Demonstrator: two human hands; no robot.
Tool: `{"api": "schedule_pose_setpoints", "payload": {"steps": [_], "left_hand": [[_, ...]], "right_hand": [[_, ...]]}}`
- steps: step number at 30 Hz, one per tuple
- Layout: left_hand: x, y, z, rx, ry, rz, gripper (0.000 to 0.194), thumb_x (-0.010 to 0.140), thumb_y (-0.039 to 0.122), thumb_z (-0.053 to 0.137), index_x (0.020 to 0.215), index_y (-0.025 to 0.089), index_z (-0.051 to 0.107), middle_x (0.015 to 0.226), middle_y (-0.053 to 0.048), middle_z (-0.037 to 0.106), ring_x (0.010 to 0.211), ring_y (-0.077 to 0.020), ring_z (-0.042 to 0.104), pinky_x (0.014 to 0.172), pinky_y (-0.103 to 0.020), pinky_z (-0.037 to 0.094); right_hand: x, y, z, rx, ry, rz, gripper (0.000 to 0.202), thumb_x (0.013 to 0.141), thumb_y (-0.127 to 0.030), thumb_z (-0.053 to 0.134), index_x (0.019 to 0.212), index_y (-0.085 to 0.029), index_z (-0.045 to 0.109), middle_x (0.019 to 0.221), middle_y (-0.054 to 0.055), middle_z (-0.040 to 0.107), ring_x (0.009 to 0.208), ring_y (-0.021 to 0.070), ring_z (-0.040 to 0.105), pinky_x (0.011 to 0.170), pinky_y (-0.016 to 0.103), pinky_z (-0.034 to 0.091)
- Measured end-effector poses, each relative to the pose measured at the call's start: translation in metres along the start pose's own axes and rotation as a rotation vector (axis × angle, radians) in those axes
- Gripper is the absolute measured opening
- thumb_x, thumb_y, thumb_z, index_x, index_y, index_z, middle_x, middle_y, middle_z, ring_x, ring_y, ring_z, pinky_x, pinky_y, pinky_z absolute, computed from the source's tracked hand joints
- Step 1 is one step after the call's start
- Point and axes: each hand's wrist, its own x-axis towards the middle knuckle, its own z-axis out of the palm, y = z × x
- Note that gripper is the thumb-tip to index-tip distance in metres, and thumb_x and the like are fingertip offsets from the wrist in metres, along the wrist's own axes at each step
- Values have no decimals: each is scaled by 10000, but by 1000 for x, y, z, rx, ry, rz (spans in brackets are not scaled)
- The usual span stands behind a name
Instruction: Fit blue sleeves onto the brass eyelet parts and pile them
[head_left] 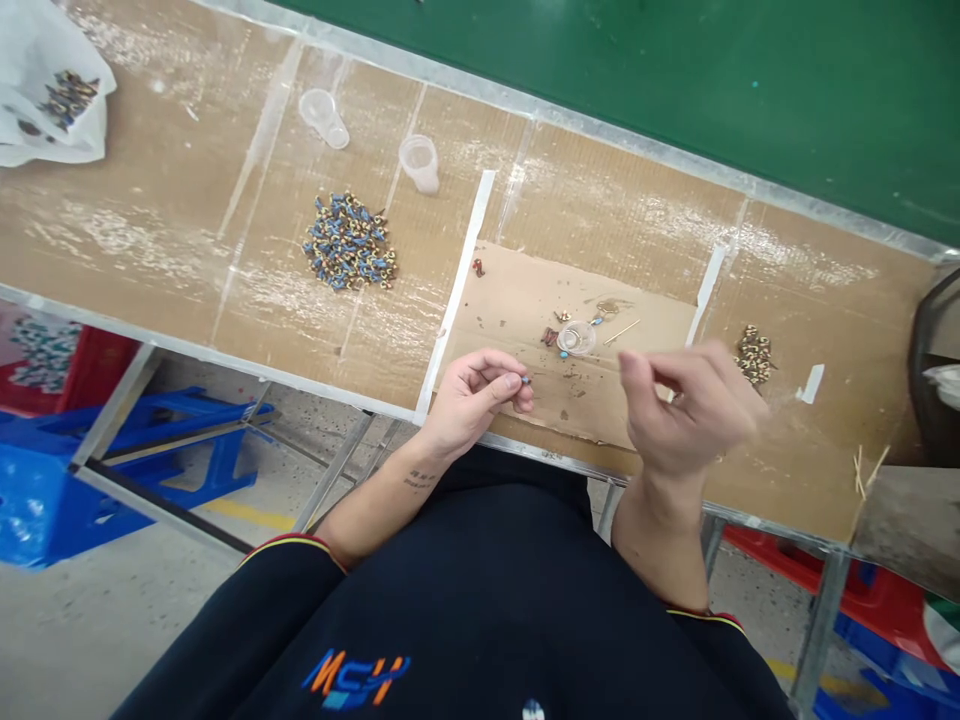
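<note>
My left hand point(480, 398) pinches a tiny blue piece point(526, 380) between thumb and fingertips, over the front edge of a brown cardboard sheet point(510, 290). To its right my right hand point(686, 405) is raised, curled and blurred by motion; whether it holds anything is hidden. Beyond the hands, on the sheet, stands a small clear cup point(576, 338). Around it lie a turquoise bit point(564, 354), reddish-brown pieces point(550, 337) and a thin wooden stick point(621, 332).
Left of the sheet is a pile of blue and gold pieces point(349, 243), with clear cups point(420, 163) behind. A smaller dark-gold pile point(754, 354) lies to the right. A white bag point(90, 140) holds more pieces at far left. Sticks point(859, 472) lie near the right edge.
</note>
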Motion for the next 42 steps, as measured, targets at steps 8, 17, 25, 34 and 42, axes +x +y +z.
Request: {"api": "schedule_pose_setpoints", "payload": {"steps": [8,17,25,34,42], "left_hand": [[0,-1,-6,15,23,18,450,697,500,996,840,167,729,664,4,740,591,-132,720,620,-247,624],[1,-1,1,-12,-5,-10,448,695,497,1000,823,163,730,660,2,745,582,-124,713,626,-237,615],[-3,-9,11,20,-106,-20,419,773,501,952,853,150,737,677,-17,749,613,-142,732,635,-254,637],[-5,-9,15,34,-116,-24,427,769,503,953,839,142,737,678,-21,758,601,-140,737,629,-241,632],[-5,-11,14,13,-114,-31,420,773,495,952,847,143,737,673,-18,755,602,-135,736,622,-224,623]], "right_hand": [[-3,33,36,-133,-264,42,397,1052,-402,631,698,-226,662,655,4,633,642,153,586,616,303,430],[7,10,5,19,-25,97,249,940,-241,780,714,-241,676,581,-44,610,516,120,534,498,294,376],[1,-22,-17,290,-15,114,271,908,-187,806,688,-217,651,582,-47,585,495,100,469,494,296,345],[0,-33,-19,363,-49,175,262,886,-96,788,704,-229,655,568,-55,567,500,107,467,479,296,342],[-1,-30,-17,361,-73,133,259,869,-78,798,690,-207,663,564,-51,559,496,85,456,483,273,330]]}}
